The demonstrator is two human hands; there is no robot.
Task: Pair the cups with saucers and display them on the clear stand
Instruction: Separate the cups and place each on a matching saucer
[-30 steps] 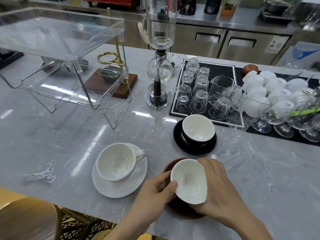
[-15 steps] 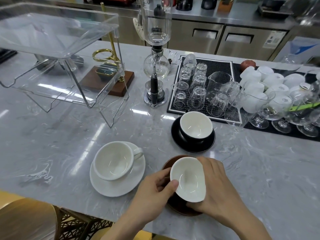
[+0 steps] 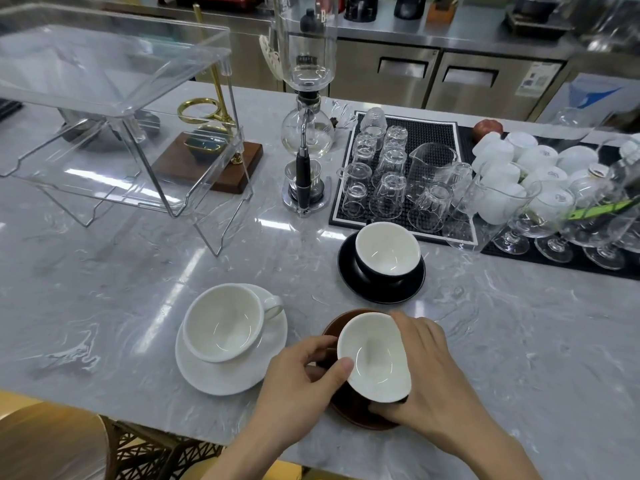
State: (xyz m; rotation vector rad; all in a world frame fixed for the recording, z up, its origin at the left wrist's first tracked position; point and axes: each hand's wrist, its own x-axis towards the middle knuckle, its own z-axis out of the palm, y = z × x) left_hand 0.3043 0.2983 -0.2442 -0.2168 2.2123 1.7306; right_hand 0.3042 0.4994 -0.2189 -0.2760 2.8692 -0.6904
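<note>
Near the front edge of the table [image 3: 104,271], the left hand [image 3: 298,372] and the right hand [image 3: 433,368] are holding one white-lined cup [image 3: 374,355] over the brown saucer [image 3: 349,407]. The left thumb is pressing on the rim and the right fingers [image 3: 384,407] are curling under the cup, probably to seat it straight. The cup is tilting a little (whether it is touching the saucer is hard to tell). The white cup and saucer [image 3: 225,327] and the black pair [image 3: 384,261] are already matched. The clear stand [image 3: 114,109], towards the far left corner, is carrying no cup yet.
</note>
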